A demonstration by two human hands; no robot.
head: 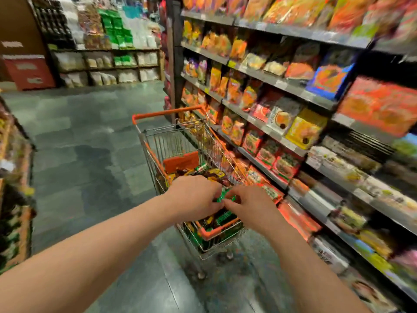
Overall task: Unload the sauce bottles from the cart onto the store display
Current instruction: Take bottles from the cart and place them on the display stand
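A wire shopping cart (171, 136) with orange trim stands in the aisle beside the right-hand shelves. Inside lie several dark sauce bottles (216, 175) with green and yellow labels, blurred by motion. Both my hands reach into the near end of the cart. My left hand (194, 195) and my right hand (250, 206) are curled together around a green-capped sauce bottle (225, 196), mostly hidden by my fingers. An orange flap (180, 162) sits inside the cart's far end.
Tall shelving (293, 91) packed with orange, red and yellow packets runs along the right, close to the cart. A low display (15, 177) stands at the left edge. Grey tiled floor (85, 136) lies between. More shelves (106, 62) stand at the aisle's far end.
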